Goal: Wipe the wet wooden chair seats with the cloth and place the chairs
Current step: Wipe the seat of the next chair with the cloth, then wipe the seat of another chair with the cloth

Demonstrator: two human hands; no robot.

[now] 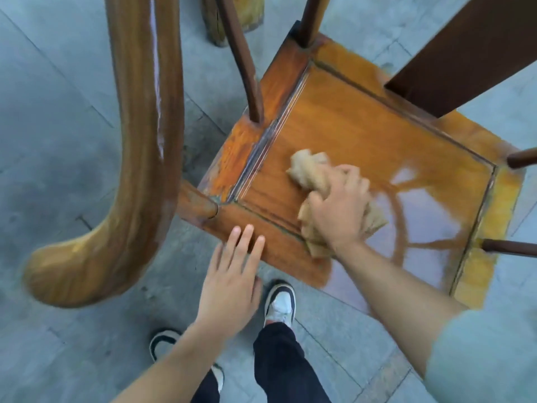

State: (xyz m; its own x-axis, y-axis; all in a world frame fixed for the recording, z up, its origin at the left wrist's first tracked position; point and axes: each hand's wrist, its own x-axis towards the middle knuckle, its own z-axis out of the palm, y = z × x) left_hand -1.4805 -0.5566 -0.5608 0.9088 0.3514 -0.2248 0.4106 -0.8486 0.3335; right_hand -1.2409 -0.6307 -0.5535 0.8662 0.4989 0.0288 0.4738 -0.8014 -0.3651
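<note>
Gripping a bunched cloth (312, 175), the right hand (338, 212) is pressing it on the front part of the seat (363, 123), its grip clenched round the fabric. The left hand (232, 274) is lying released, fingers straight, fingertips at the seat's front edge. A wet sheen is showing on the seat right of the cloth. A curved armrest (139, 141) is looming at left.
</note>
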